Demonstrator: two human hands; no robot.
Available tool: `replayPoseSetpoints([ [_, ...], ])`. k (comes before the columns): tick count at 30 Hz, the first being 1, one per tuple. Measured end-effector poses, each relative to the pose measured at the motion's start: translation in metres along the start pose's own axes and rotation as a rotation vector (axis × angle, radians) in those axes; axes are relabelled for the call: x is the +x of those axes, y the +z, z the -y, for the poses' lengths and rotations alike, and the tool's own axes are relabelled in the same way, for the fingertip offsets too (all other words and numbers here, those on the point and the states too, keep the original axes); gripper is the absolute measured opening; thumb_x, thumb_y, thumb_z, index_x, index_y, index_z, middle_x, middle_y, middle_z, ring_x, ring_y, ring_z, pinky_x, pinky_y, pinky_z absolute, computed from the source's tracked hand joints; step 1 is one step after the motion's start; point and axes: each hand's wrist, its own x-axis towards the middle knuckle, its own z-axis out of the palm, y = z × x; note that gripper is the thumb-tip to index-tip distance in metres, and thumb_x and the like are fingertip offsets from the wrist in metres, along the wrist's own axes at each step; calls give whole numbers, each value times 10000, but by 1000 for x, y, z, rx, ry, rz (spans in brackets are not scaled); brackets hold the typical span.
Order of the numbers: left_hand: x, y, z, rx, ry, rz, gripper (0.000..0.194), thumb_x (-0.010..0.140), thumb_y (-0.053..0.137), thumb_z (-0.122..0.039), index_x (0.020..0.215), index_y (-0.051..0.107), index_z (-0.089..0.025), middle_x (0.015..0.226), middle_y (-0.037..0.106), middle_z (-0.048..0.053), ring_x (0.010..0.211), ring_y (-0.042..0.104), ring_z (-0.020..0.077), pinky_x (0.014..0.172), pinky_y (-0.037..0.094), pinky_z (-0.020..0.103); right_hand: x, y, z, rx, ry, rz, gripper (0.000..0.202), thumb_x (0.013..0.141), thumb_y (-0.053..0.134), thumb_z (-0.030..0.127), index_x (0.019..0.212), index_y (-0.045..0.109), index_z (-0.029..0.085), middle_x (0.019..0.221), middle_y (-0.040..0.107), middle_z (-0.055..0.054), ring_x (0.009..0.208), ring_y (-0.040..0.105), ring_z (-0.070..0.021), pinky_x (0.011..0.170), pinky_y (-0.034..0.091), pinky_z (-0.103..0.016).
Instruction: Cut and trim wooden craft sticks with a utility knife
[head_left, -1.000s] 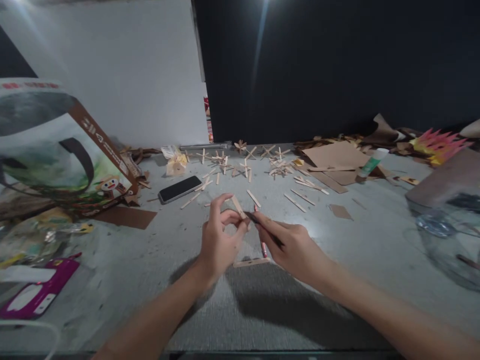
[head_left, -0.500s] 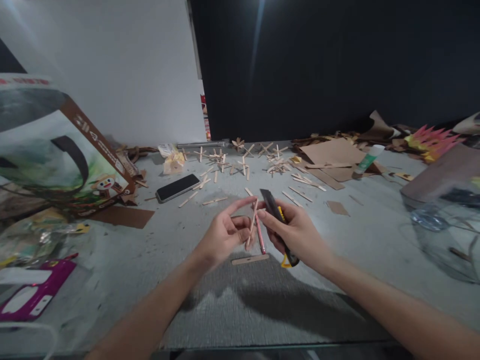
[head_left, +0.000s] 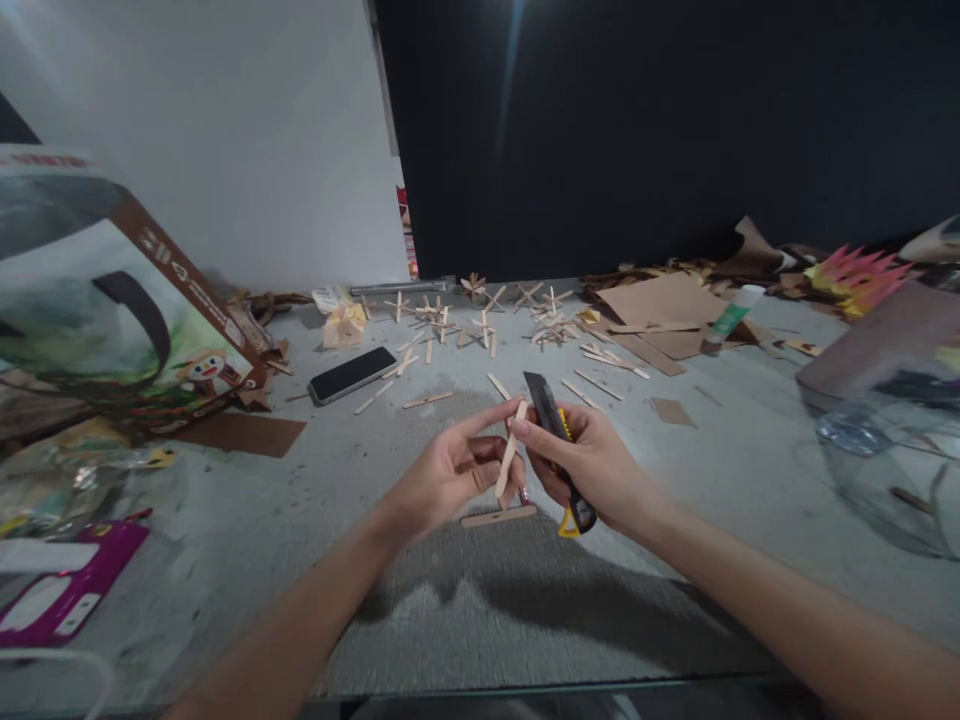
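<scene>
Between the fingers of my left hand (head_left: 457, 462) is a pale wooden craft stick (head_left: 511, 455), tilted, its flat face towards me. My right hand (head_left: 592, 455) grips a black and yellow utility knife (head_left: 559, 450) with the blade end pointing up and away. The right thumb also touches the upper part of the stick. Below the hands, another craft stick (head_left: 498, 516) lies flat on the table. The tip of a pink pencil-like rod (head_left: 524, 495) shows just behind the held stick; most of it is hidden.
Many craft sticks, some joined in crosses (head_left: 551, 325), lie towards the back. A phone (head_left: 352, 376) rests left of centre. Cardboard sheets (head_left: 660, 305) and a glue stick (head_left: 735, 315) sit back right. A large printed bag (head_left: 112, 290) stands left, a clear plastic container (head_left: 885, 480) right.
The held craft stick has turned so its broad face shows, and it now covers most of the pink rod. My right thumb has come onto the stick.
</scene>
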Motion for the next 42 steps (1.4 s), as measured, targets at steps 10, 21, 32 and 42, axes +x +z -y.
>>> replayPoseSetpoints([
  [10,-1,5,-7,341,-43,-186,636,902,730,-266,1504,524,-258,1076,703,71,855,692,163,826,550,321,7,-7,-2,-170,56,2,497,819,722,680,768,553,216,417,482,89,311,379,-74,333,276,-197],
  [21,4,-4,22,883,-98,-385,462,873,647,-110,1320,607,-217,914,695,24,851,668,190,846,510,341,27,-18,-16,-738,-35,62,273,967,543,386,759,542,208,613,595,6,532,497,-130,497,312,-247],
  [32,4,-6,28,1244,-149,-426,578,863,713,-147,1421,562,-162,1287,615,151,1264,520,318,1095,432,479,21,-47,-9,-993,38,152,218,1001,461,259,1194,510,169,771,668,-38,652,595,-176,584,394,-259],
  [42,4,-5,29,1309,-105,-425,361,811,800,-280,1168,772,-235,1398,654,114,1354,544,334,1153,396,524,22,-48,17,-1012,89,310,303,957,526,222,1200,707,229,566,638,27,318,533,-118,388,308,-239],
])
